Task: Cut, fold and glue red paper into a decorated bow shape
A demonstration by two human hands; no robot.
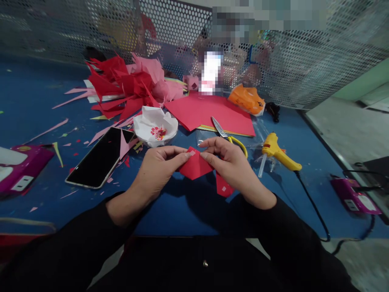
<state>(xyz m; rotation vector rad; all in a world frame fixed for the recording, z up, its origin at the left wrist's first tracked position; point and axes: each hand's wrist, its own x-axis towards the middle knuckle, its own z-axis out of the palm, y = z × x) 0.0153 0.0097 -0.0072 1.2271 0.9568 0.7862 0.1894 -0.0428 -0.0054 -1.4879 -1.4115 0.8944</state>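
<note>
Red paper stack (pixel 212 111): beyond my hands.
Left hand (pixel 156 164): pinching paper's left side.
Right hand (pixel 232 164): pinching its right.
Folded red paper (pixel 196 167): between them, above blue table (pixel 182 221); light, easily creased, I judge; grip edges.

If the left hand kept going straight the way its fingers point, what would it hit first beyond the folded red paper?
Probably the right hand, just across the folded red paper from the left hand, though their exact heights are hard to judge.
</note>
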